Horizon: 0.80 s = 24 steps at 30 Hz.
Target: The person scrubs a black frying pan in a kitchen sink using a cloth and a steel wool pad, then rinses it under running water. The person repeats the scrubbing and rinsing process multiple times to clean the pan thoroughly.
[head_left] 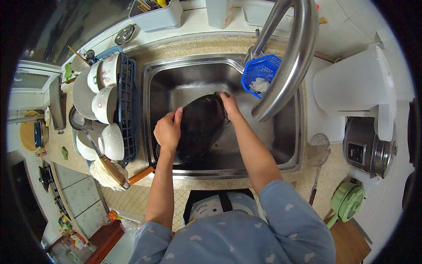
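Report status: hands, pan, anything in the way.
Left hand gripping left edge of dark pan. Right hand at far edge. Pan tilted in sink. Faucet overhangs right side.

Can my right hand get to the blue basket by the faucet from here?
Probably yes: the blue basket is close to the right hand, its left side unblocked, though that hand is occupied at the dark pan and the faucet overlaps the right edge.

Wht bowls (104, 105) sit in blu rack (127, 97) L, grn pot (348, 200) R.
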Available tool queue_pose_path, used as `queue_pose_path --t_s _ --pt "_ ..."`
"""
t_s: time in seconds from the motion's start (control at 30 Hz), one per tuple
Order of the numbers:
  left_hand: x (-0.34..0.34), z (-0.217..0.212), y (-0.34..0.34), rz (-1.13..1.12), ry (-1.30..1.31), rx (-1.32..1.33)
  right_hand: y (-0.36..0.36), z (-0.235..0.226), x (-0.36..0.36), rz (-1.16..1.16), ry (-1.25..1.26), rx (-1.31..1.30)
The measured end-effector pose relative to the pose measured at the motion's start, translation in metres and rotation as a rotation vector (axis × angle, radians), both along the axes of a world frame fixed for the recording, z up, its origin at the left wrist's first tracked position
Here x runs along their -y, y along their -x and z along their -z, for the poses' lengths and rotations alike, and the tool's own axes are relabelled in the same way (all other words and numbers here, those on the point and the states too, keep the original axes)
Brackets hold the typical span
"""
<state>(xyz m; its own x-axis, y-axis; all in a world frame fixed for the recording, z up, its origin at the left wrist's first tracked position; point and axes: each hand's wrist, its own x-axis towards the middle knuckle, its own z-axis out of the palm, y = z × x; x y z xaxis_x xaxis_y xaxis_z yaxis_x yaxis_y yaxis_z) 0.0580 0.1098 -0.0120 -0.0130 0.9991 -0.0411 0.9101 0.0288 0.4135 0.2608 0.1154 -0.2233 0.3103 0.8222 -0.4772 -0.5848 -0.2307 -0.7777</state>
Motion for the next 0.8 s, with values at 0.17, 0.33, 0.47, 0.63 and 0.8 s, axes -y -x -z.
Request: queue_pose_path --t_s 0.17,0.33,0.47,0.63,0.8 --pt "-0.002 -0.001 0.001 -0.056 0.033 0.037 0.031 -0.104 -0.009 -0.261 -0.097 0.791" --pt "-0.008 0.007 0.008 -0.091 0.106 0.096 0.087 -0.177 0.006 -0.262 -0.632 1.208" --pt "-0.006 0.002 0.007 -0.111 0.111 0.118 0.075 -0.171 0.001 -0.312 -0.613 1.150" --pt "-0.007 0.001 0.005 -0.094 0.113 0.092 0.018 -0.071 -0.014 -0.259 -0.063 0.712" --pt "-0.005 0.003 0.007 -0.069 0.103 0.062 0.006 -0.021 -0.003 0.011 0.015 -0.167"
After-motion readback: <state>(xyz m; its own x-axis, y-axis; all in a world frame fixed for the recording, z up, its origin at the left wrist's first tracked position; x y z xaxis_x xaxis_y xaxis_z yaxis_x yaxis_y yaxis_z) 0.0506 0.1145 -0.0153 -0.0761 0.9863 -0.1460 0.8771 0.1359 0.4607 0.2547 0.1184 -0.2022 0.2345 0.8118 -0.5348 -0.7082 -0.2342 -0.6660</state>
